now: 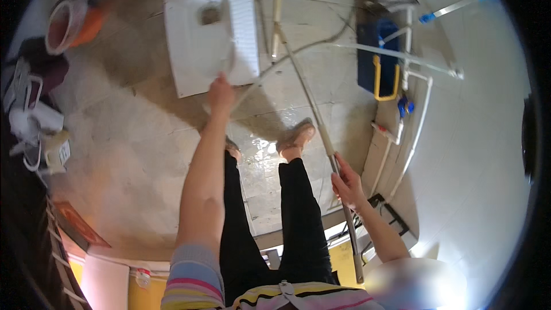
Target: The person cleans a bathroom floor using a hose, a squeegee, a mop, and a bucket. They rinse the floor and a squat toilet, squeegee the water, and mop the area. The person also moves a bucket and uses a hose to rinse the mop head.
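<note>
Far left: a pale tub [58, 26] is standing against an orange bucket [89, 24], with a dark bundle [55, 73] and white odds and ends [35, 116] lying below.

Next, a white squat pan [177, 49] is sitting in the grey tiled floor [143, 155]. A pale elongated streak is showing within it; nature unclear.

Left hand [221, 96]: reaching forward at the pan's near edge. Fingers are curling together. A grey hose [261, 76] is curving in from the right and meeting the hand area; blur is hiding the contact, so I cannot tell whether the fingers are pinching it.

Centre: two brown shoes [297, 138] are standing on wet, shining tiles. A long pole [310, 103] is slanting from its narrow crosswise head [277, 8], lying just right of the pan, down past the right shoe to beside the right leg.

Right hand [347, 182]: wrapping around the pole's lower part, fingers and thumb closing on it.

Farther right, a dark blue bin [368, 63] with a yellow handle [378, 77] is standing near the wall [470, 120], where white pipes [422, 115] are running past a blue valve [406, 105].
</note>
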A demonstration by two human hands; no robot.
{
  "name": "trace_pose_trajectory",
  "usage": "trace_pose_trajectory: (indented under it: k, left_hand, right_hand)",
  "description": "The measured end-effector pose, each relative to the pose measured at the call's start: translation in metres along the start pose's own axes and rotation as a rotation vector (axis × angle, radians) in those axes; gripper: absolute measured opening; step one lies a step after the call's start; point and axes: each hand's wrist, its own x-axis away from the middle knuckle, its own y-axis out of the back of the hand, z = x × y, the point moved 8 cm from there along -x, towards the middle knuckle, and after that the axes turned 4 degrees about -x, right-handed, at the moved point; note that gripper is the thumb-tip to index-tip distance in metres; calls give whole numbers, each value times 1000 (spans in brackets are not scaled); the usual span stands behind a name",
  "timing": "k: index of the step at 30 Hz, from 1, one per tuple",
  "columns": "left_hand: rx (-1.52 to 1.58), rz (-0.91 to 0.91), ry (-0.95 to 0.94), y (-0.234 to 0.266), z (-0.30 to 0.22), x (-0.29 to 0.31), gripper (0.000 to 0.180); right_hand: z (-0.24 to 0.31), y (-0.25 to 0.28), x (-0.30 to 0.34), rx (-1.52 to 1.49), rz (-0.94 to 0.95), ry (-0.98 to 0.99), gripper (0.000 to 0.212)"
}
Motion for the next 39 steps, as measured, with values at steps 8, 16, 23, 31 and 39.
trace_pose_trajectory:
  k: [8,16,23,31,39]
  left_hand:
    - [-255,-185,-20,6,-37,66,45]
    - [-430,-226,-402,-97,-181,138,52]
    - [-665,-27,-730,-255,-300,205,54]
    - [-643,158,-681,-378,-386,259,55]
    - [-238,410,-328,-458,-360,225,48]
  right_hand:
    - [-79,124,90,408,-36,143,59]
    - [-200,240,191,510,-42,-302,56]
    - [-320,341,201,843,-37,-303,51]
    - [-298,466,149,1176,60,-218,49]
    - [-272,512,107,1390,50,26,40]
